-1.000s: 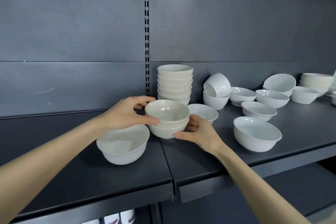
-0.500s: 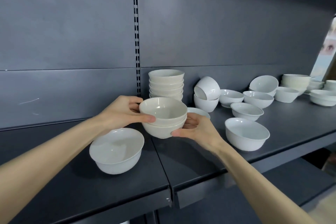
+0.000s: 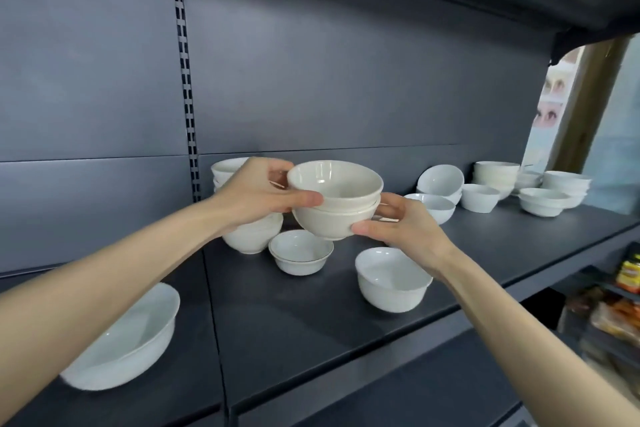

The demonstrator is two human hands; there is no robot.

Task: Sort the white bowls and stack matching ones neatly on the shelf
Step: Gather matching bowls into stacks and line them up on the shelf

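Head view: a nested pair of cream bowls (image 3: 334, 199) is gripped at its sides by the left hand (image 3: 259, 198) and the right hand (image 3: 407, 229), held above the shelf (image 3: 311, 322) near its back edge; it should be lowered level and centred onto the matching cream stack (image 3: 227, 168), partly hidden behind the left hand

Both bare arms reach forward; the left hand (image 3: 258, 196) and right hand (image 3: 403, 227) face each other, thumbs forward, fingers curled in a grip.

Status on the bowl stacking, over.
Holding nested cream bowls above shelf: left hand on upper, right hand on lower. Behind left hand, cream stack; small bowl below.
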